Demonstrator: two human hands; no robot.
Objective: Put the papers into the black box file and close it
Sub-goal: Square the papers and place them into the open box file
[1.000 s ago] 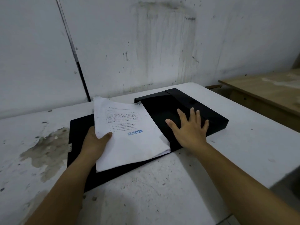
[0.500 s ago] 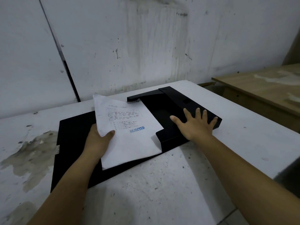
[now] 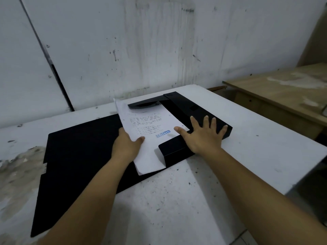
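The left hand (image 3: 126, 145) grips the papers (image 3: 150, 133) to slide them in, while the right hand (image 3: 203, 137), spread flat, steadies the box file (image 3: 185, 110).

papers (image 3: 150, 128): slid rightward off the open lid, far end now in the tray of the black box file (image 3: 192, 110), under its back flap
left hand (image 3: 127, 145): moved right with the sheets, thumb on top
right hand (image 3: 203, 137): thumb now resting on the papers' corner
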